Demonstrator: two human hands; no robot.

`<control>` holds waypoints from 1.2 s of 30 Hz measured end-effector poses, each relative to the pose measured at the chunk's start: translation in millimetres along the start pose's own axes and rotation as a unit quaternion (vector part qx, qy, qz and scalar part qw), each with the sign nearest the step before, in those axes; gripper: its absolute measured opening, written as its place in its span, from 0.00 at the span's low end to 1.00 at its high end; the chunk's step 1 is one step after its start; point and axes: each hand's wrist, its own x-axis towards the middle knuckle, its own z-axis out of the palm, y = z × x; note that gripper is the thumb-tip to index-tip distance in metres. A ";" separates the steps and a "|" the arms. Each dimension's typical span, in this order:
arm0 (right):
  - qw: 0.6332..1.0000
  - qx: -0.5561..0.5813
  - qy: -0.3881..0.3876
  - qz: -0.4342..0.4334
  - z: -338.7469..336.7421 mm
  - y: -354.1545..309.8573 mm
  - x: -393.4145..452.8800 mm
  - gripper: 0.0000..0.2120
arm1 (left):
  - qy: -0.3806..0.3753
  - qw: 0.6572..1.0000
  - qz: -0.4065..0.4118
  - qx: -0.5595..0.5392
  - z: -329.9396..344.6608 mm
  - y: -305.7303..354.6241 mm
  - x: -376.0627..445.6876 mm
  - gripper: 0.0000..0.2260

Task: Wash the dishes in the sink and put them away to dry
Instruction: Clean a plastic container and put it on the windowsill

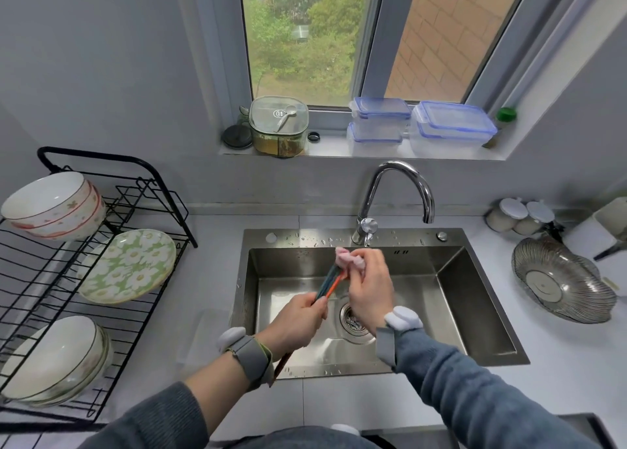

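Note:
Over the steel sink point(451, 312) my left hand point(298, 319) grips a bundle of coloured chopsticks point(329, 284), blue and orange, by their lower part. Their upper ends are wrapped in a pink cloth point(347, 260) that my right hand point(369, 289) pinches around them. Both hands are above the basin, just left of the drain point(354, 323). The chopsticks' lower ends stick out below my left wrist. The black wire drying rack point(142, 211) on the left holds stacked bowls point(54, 204), a green flowered plate point(129, 265) and more bowls point(57, 360).
The chrome tap point(400, 194) arches over the sink's back edge; no water stream is visible. A ribbed glass dish point(563, 282) and small lidded jars point(519, 216) stand on the right counter. Plastic boxes point(448, 126) and a lidded container point(278, 126) line the windowsill.

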 end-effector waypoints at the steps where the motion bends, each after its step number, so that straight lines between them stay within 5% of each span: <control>1: 0.999 -0.001 0.016 0.028 -1.9 2.1 4.0 0.04 | 0.001 0.997 -0.007 -0.073 0.3 3.9 1.5 0.14; 7: 0.995 0.086 -0.059 0.005 -13.0 -20.3 -25.1 0.06 | 0.087 0.924 -0.016 -0.371 -2.2 31.0 24.1 0.13; 12: 0.987 0.066 -0.130 -0.064 -4.7 -20.8 -51.8 0.03 | 0.131 0.889 -0.029 -0.437 8.7 41.0 46.0 0.13; 20: 0.979 0.016 -0.196 -0.056 -53.4 20.6 -64.9 0.04 | 0.119 0.844 -0.038 -0.521 35.1 49.4 64.1 0.16; 23: 0.969 -0.049 -0.241 -0.018 -72.5 64.9 -75.9 0.01 | 0.085 0.861 -0.016 -0.502 39.9 60.7 68.2 0.16; 29: 0.895 -0.198 -0.387 0.100 -110.1 135.8 -100.8 0.09 | -0.016 0.962 -0.021 -0.274 73.7 62.8 71.9 0.15; 36: 0.831 -0.219 -0.469 0.203 -158.1 181.7 -98.6 0.19 | -0.053 0.997 0.007 -0.061 152.7 48.5 78.8 0.15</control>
